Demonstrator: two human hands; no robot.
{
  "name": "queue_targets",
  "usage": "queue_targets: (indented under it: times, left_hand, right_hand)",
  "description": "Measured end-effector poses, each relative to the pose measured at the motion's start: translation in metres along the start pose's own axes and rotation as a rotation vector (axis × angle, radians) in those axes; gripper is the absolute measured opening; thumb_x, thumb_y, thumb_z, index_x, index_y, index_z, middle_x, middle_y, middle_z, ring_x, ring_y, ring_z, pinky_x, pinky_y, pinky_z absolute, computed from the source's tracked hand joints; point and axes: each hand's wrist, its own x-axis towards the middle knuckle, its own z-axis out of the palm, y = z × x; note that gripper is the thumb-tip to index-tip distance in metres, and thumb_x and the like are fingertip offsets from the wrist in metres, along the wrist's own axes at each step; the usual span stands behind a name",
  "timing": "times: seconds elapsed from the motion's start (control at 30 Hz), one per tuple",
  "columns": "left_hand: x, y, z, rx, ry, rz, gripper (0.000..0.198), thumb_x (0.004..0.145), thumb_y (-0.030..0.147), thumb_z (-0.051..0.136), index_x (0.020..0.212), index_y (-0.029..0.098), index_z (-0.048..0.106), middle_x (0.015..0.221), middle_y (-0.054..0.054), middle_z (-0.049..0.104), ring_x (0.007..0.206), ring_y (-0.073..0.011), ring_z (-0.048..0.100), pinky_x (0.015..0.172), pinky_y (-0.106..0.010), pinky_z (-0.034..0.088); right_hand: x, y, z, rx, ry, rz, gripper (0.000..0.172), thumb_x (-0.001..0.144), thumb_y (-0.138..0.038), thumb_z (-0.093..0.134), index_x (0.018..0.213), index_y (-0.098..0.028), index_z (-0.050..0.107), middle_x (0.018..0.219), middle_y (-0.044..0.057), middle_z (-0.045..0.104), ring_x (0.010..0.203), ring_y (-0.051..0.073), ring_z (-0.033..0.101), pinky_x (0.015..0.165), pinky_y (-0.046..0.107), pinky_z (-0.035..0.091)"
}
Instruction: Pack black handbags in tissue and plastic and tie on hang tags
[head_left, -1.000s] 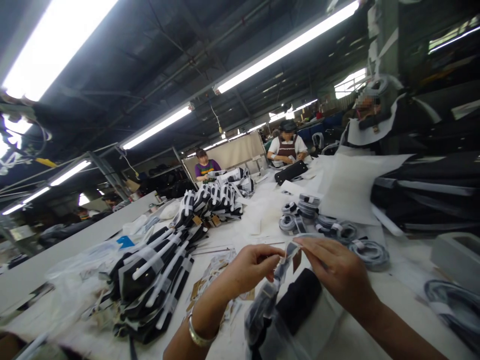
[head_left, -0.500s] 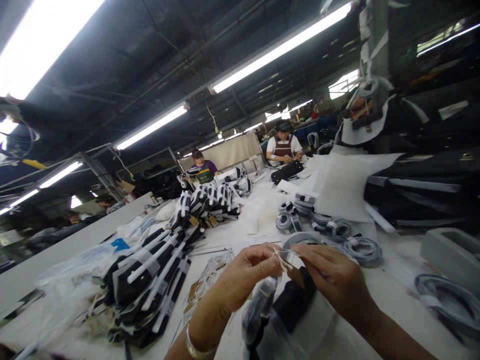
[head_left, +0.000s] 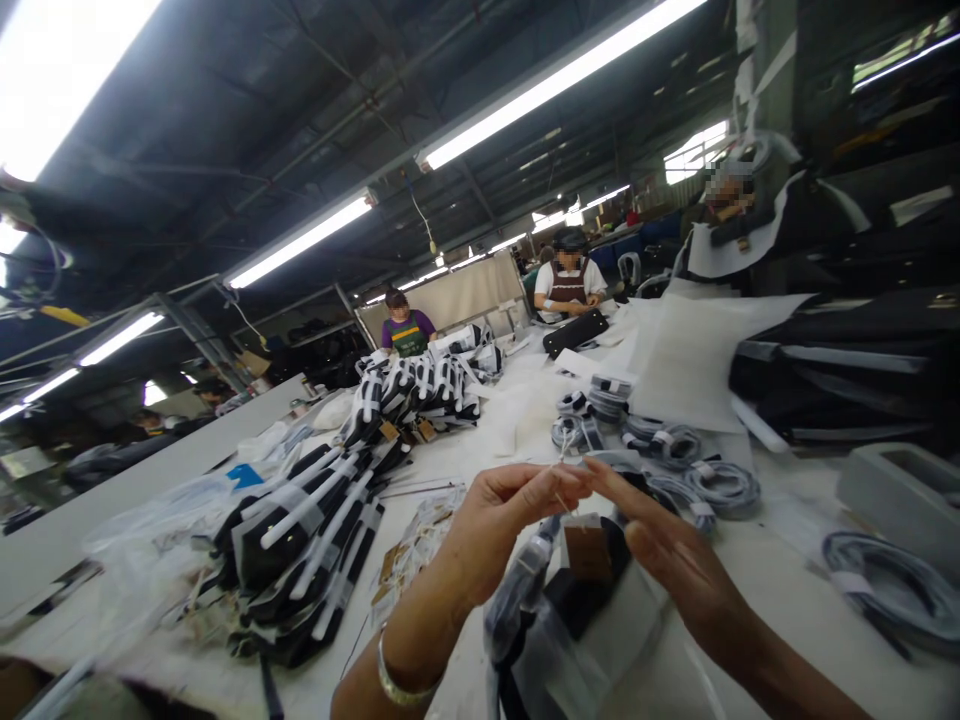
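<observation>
My left hand (head_left: pixel 495 530), a bracelet at its wrist, pinches a thin white string (head_left: pixel 557 482) between thumb and fingers. From that string hangs a brown tag (head_left: pixel 587 553), in front of a black bag-like item (head_left: pixel 570 605) that lies partly in pale wrapping. My right hand (head_left: pixel 671 545) has its fingers stretched out and its thumb apart. Its fingertips meet those of the left hand by the string; I see nothing held in them. Beside the black item is a strap-like part in clear plastic (head_left: pixel 525 580).
Stacked black bags with white-wrapped handles (head_left: pixel 300 550) lie left, near loose stringed tags (head_left: pixel 416 540). Coiled grey straps (head_left: pixel 724 490) and a grey bin (head_left: pixel 900 500) are right. Across the table are two people, one (head_left: pixel 570 280) handling a black item.
My right fingers have gone from a pinch near the string to stretched out. The brown tag now hangs face-on below my left hand.
</observation>
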Motion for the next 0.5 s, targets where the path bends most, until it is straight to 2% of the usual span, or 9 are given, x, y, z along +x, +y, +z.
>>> queue_targets:
  times: [0.07, 0.13, 0.2, 0.27, 0.33, 0.4, 0.5]
  left_hand:
    - [0.0, 0.001, 0.004, -0.024, -0.024, -0.011, 0.027, 0.091, 0.041, 0.07, 0.096, 0.016, 0.08, 0.112, -0.011, 0.076, 0.105, -0.0234, 0.069, 0.1, -0.036, 0.052]
    - [-0.001, 0.005, 0.008, -0.077, -0.048, -0.014, 0.025, 0.091, 0.039, 0.071, 0.095, 0.016, 0.08, 0.115, -0.011, 0.075, 0.102, -0.0219, 0.07, 0.098, -0.035, 0.053]
    - [-0.003, 0.008, 0.009, -0.133, -0.055, -0.007, 0.024, 0.092, 0.037, 0.07, 0.093, 0.015, 0.08, 0.112, -0.01, 0.076, 0.099, -0.0201, 0.071, 0.096, -0.033, 0.055]
    - [-0.007, 0.009, 0.005, -0.156, -0.036, 0.003, 0.023, 0.092, 0.036, 0.069, 0.091, 0.016, 0.079, 0.107, -0.01, 0.076, 0.096, -0.0185, 0.071, 0.094, -0.031, 0.055]
    - [-0.01, 0.004, -0.006, -0.105, -0.019, -0.008, 0.025, 0.092, 0.039, 0.069, 0.092, 0.016, 0.079, 0.104, -0.009, 0.076, 0.094, -0.0183, 0.072, 0.093, -0.031, 0.055]
    - [-0.014, -0.008, -0.023, 0.07, 0.01, -0.047, 0.032, 0.093, 0.045, 0.066, 0.097, 0.016, 0.078, 0.103, -0.009, 0.076, 0.096, -0.0192, 0.071, 0.092, -0.031, 0.055]
    - [-0.022, -0.034, -0.056, 0.361, 0.096, -0.132, 0.04, 0.092, 0.054, 0.062, 0.098, 0.016, 0.075, 0.095, -0.007, 0.074, 0.089, -0.0184, 0.068, 0.081, -0.028, 0.053]
  right_hand:
    - [0.004, -0.012, 0.006, -0.012, -0.028, 0.062, 0.053, 0.096, -0.054, 0.057, 0.141, -0.025, 0.059, 0.138, 0.009, 0.064, 0.126, 0.031, 0.06, 0.107, 0.046, 0.05]
    - [0.008, -0.02, 0.015, 0.018, -0.062, 0.175, 0.046, 0.093, -0.053, 0.062, 0.127, -0.024, 0.069, 0.116, 0.008, 0.075, 0.105, 0.028, 0.071, 0.094, 0.04, 0.058]
    - [0.008, -0.024, 0.021, 0.133, -0.051, 0.279, 0.039, 0.092, -0.053, 0.064, 0.112, -0.022, 0.075, 0.093, 0.007, 0.078, 0.084, 0.024, 0.073, 0.079, 0.033, 0.06]
    - [0.004, -0.021, 0.023, 0.295, 0.012, 0.362, 0.038, 0.089, -0.055, 0.067, 0.101, -0.02, 0.076, 0.079, 0.005, 0.075, 0.069, 0.019, 0.069, 0.063, 0.028, 0.057]
    - [-0.001, -0.015, 0.02, 0.404, 0.042, 0.455, 0.038, 0.084, -0.055, 0.073, 0.097, -0.019, 0.076, 0.075, 0.003, 0.071, 0.055, 0.014, 0.061, 0.051, 0.024, 0.05]
    - [-0.007, -0.009, 0.016, 0.418, -0.006, 0.542, 0.038, 0.084, -0.056, 0.073, 0.09, -0.018, 0.075, 0.072, 0.002, 0.068, 0.045, 0.008, 0.049, 0.042, 0.021, 0.038]
    - [-0.012, -0.003, 0.011, 0.249, -0.147, 0.59, 0.043, 0.088, -0.059, 0.067, 0.077, -0.018, 0.072, 0.067, 0.0, 0.065, 0.041, 0.005, 0.037, 0.039, 0.023, 0.026]
